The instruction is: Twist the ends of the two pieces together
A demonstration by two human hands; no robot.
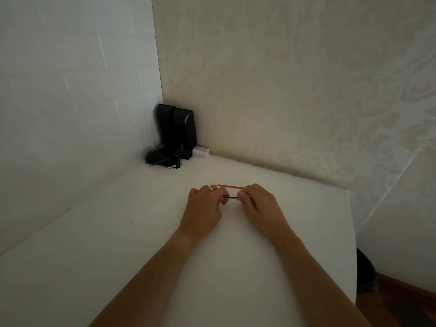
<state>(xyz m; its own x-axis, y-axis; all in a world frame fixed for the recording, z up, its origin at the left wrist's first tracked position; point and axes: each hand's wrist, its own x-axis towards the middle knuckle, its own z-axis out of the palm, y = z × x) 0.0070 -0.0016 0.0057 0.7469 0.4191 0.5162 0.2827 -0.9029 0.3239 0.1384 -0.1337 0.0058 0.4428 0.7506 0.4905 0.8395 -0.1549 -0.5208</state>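
Note:
Both my hands meet over the middle of a white table (94, 244). My left hand (204, 208), with a ring on one finger, pinches one end of a short black wire (231, 197). My right hand (259, 205) pinches the wire's other end. The ends themselves are hidden by my fingertips. A thin red wire (230, 186) lies flat on the table just beyond my fingers, apart from them as far as I can tell.
Two black speakers (178, 132) stand in the far corner where the walls meet, with tangled black cables (162, 160) in front and a small white box (201, 152) beside them. The table's right edge (352, 232) drops to a wooden floor.

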